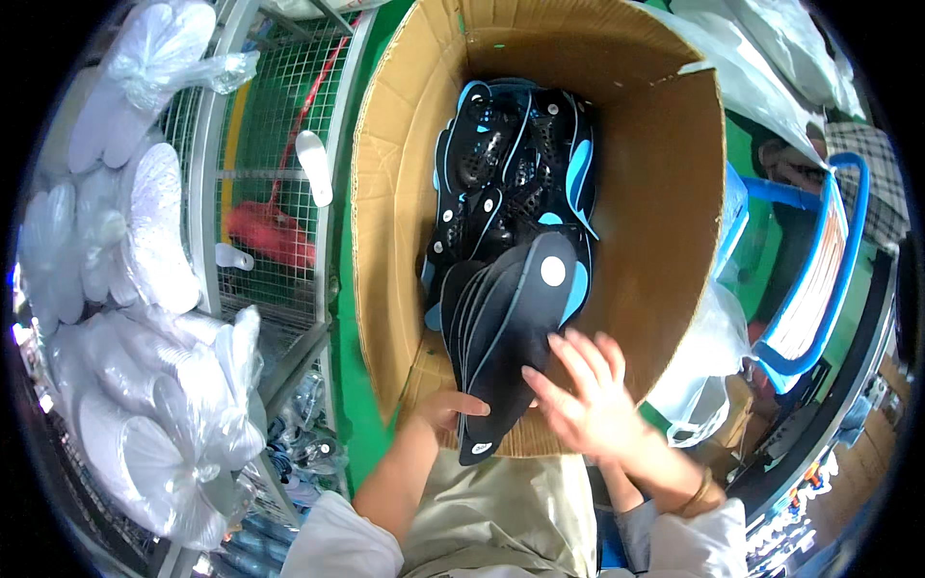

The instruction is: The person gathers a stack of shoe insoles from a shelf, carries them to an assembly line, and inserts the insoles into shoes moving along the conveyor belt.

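**Insole stack held at the near rim of the box**

Head view: left hand (445, 409) grips the lower end of a fanned stack of black insoles (511, 328), fingers wrapped round its edge, thumb on top. The stack leans over the near rim of the cardboard box (385, 241), heel ends toward the person, tips pointing into the box. Top insole shows a white round dot and a blue edge. Right hand (588, 395) lies flat against the right side of the stack, fingers spread apart, clamping nothing.

More black-and-blue insoles (511, 164) lie loose at the box's far end, well apart from both hands.

Left of the box: wire rack (279, 193) with bagged white insoles (145, 289). Right: blue cart frame (829, 279) and clear plastic bags (703, 356).

Risk, my read: the stack is pinched at one end only, and the fan is already splayed. Upper insoles could slide off over the rim, in or out of the box, if the right hand lifts away.
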The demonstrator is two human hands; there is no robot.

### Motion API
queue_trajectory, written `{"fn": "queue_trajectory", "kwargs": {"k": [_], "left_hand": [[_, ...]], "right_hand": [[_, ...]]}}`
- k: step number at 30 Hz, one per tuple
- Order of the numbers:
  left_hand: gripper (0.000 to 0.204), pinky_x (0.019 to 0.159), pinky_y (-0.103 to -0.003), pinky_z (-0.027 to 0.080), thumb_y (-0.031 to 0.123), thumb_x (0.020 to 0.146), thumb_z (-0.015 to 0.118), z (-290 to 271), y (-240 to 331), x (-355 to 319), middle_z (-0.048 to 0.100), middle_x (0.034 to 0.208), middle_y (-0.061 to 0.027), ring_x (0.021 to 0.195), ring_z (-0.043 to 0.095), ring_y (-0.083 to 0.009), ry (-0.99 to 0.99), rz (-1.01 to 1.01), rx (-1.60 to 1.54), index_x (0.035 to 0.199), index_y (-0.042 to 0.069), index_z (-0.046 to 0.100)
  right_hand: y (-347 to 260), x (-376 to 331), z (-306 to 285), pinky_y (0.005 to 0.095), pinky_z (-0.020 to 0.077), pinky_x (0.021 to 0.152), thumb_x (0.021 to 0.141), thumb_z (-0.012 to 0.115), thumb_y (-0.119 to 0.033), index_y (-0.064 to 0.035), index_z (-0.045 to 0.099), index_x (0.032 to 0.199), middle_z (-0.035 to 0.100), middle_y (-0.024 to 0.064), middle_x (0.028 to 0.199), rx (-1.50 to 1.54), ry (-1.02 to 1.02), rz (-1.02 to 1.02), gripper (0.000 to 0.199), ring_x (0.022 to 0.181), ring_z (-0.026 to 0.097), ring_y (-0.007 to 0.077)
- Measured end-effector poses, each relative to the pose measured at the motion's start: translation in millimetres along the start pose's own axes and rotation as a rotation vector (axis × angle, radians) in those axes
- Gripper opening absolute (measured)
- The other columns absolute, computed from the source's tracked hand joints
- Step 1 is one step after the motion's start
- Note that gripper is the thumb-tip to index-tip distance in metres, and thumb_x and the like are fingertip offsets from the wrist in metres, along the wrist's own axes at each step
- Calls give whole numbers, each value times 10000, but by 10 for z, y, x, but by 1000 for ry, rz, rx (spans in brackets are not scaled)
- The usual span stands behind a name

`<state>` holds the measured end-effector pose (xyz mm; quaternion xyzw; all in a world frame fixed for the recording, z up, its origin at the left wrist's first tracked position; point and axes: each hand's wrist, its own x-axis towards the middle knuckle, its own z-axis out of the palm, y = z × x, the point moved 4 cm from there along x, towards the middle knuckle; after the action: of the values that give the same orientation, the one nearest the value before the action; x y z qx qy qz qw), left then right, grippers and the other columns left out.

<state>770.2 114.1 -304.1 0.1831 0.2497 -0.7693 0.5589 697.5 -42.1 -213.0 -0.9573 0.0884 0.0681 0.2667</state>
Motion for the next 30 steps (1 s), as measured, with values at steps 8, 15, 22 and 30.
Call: {"fn": "queue_trajectory", "kwargs": {"k": [8, 15, 22, 30], "left_hand": [[832, 954, -391, 388, 122, 502, 688, 190, -194, -171, 480, 1178, -240, 1099, 491, -321, -18, -208, 147, 1238, -82, 356], [713, 943, -362, 386, 100, 558, 703, -726, -511, -699, 548, 1118, -155, 1045, 529, -266, 288, -54, 166, 1204, -29, 431], [662, 905, -311, 391, 92, 607, 753, -538, -629, -658, 525, 1115, -50, 1063, 479, -185, 324, 104, 428, 1192, 18, 452], [796, 963, -406, 360, 279, 676, 713, 431, -631, -530, 361, 1297, -131, 1151, 423, -258, 79, 71, 293, 1303, 38, 285]], "right_hand": [[179, 123, -189, 508, 286, 987, 730, 499, -172, -158, 485, 1117, 482, 65, 1092, -171, -49, -495, 388, 1100, 433, 233], [137, -730, -2, 367, 442, 751, 496, 773, -294, -38, 451, 1147, 489, 134, 964, 433, -25, -112, 770, 896, 496, 292], [-624, -890, 738, 308, 401, 790, 578, 793, -198, -39, 422, 1237, 444, 94, 982, 987, 231, 607, 772, 907, 433, 211], [-986, -708, 529, 367, 236, 1005, 568, 818, -248, -39, 136, 1364, 223, 162, 1323, 1115, 373, 394, 1069, 1232, 263, 283]]}}
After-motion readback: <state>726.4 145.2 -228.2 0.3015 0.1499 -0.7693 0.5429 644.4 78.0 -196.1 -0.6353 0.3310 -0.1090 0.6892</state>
